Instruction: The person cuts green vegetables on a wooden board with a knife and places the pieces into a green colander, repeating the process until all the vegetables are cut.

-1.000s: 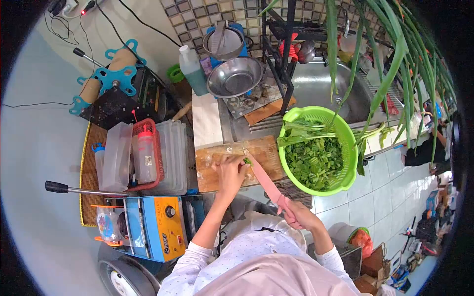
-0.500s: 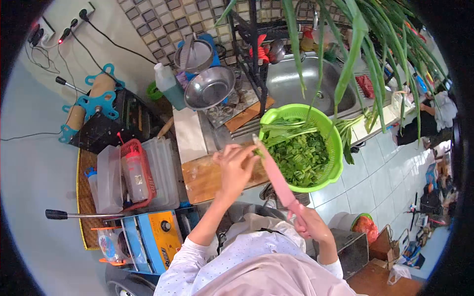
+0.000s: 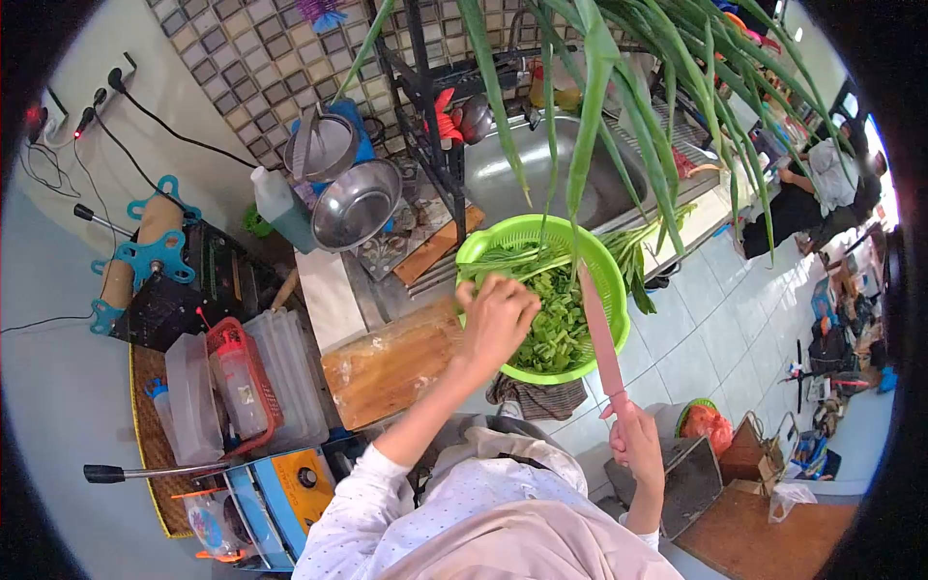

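My right hand [image 3: 636,440] grips the handle of a pink-bladed knife [image 3: 601,338], its tip pointing up across the right side of a bright green plastic colander [image 3: 615,290]. In the colander lie chopped leafy greens [image 3: 559,329], with long uncut green stalks [image 3: 517,259] along the far side. My left hand [image 3: 498,314] is over the colander's left part, back of the hand up, fingers curled down by the greens. Whatever those fingertips hold is hidden. A wooden cutting board [image 3: 391,367] lies left of the colander, beneath my left forearm.
Spring onions [image 3: 599,87] hang down from above, before the steel sink [image 3: 536,174]. A metal bowl [image 3: 358,205] and a bottle of green liquid [image 3: 285,217] stand at the back left. Plastic boxes [image 3: 287,372] are at left. Another person [image 3: 817,193] is at far right.
My left hand has left the knife tip and moved over the greens in the colander, fingers curling down. The knife has moved right, its blade now more upright. The view has shifted right.
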